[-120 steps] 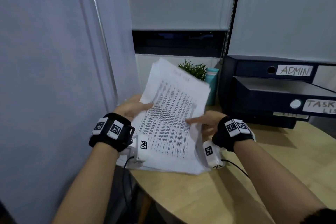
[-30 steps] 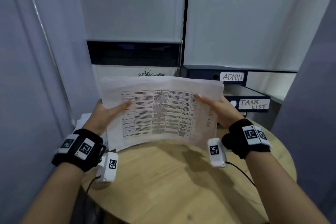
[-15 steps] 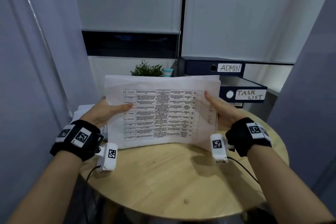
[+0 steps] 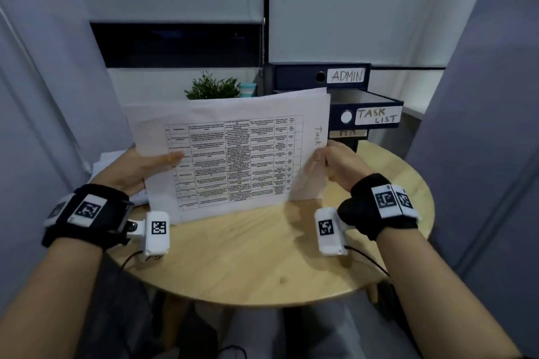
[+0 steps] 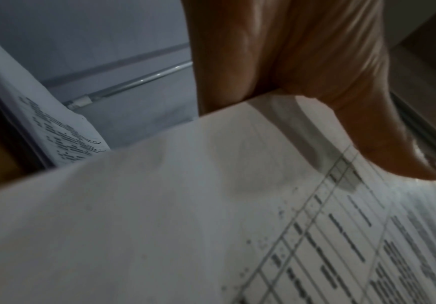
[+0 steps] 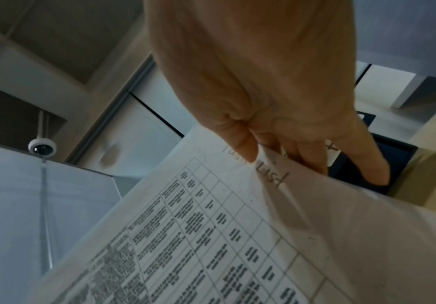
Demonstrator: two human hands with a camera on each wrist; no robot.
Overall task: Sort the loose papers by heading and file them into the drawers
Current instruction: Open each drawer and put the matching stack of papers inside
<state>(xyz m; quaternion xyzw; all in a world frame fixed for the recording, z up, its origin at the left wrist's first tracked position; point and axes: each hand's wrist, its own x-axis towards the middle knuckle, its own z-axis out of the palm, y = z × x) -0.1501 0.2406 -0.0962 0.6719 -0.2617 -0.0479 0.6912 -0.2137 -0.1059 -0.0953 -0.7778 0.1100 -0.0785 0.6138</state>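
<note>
— Two hands on one bundle: my left hand (image 4: 137, 167) pinches the sheaf of task-list papers (image 4: 233, 160) at its nine o'clock edge, thumb across the printed table, and my right hand (image 4: 339, 165) grips the three o'clock edge beside the handwritten heading.

— Where is the sheaf?

— Upright, its lower edge on the round table (image 4: 262, 265), just in front of the drawer unit. The TASK LIST drawer (image 4: 370, 114) at one o'clock stands pulled out under the ADMIN drawer (image 4: 320, 77).

— What worries you?

— I judge three risks. The sheets look unevenly squared, so a loose one could slide out during the lift. A curled corner could catch the drawer's front lip and crumple. The remaining pile (image 4: 108, 162) at nine o'clock sits near the rim; my left wrist could nudge it off.
</note>
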